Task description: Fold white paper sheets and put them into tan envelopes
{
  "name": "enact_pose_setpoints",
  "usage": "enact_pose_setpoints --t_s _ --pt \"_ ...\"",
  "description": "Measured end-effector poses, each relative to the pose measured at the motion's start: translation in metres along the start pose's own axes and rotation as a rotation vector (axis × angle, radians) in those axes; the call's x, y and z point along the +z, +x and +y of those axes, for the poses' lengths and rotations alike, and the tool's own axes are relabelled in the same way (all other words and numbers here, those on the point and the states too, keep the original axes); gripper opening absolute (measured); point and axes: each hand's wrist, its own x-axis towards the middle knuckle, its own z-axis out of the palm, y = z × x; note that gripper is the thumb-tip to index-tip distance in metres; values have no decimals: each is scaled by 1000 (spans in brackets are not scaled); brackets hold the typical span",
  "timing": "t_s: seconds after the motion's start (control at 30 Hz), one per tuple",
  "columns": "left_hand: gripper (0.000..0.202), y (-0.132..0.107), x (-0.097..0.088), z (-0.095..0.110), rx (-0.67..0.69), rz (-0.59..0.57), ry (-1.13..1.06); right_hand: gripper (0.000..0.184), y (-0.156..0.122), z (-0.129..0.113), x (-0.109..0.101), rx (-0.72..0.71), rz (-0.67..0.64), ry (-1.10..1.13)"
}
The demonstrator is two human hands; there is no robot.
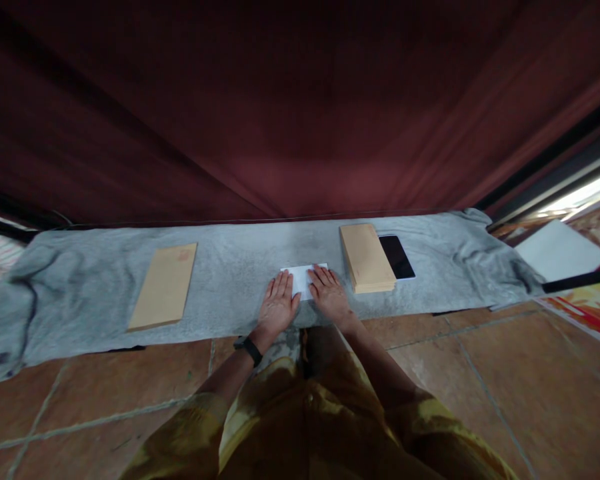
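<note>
A small white sheet of paper [303, 280] lies on the grey cloth in front of me, partly covered by both hands. My left hand [279, 301] rests flat over its left side, fingers stretched forward. Over the right side lies my right hand [331, 295], also flat with the fingers out. Neither hand grips anything. To the right stands a stack of brown envelopes [367, 257], with a dark-screened phone [397, 257] beside it. Further left is another brown envelope pile [164, 287], thinner, with a reddish mark at its top right corner.
The grey cloth [240, 267] covers a long, narrow surface, wrinkled at both ends. A dark red curtain [290, 133] hangs behind it. At the right are a white sheet [560, 250] and a colourful printed sheet [587, 310]. Brown floor tiles [130, 380] lie below.
</note>
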Motion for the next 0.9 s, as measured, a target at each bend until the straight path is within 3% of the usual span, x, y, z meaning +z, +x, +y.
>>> enact_pose_setpoints --t_s 0.63,0.9 --pt "62 1 -2 1 -2 -11 3 46 -1 27 -8 47 35 -1" --pt "69 4 6 4 -54 14 -18 54 -9 8 -7 44 37 -6"
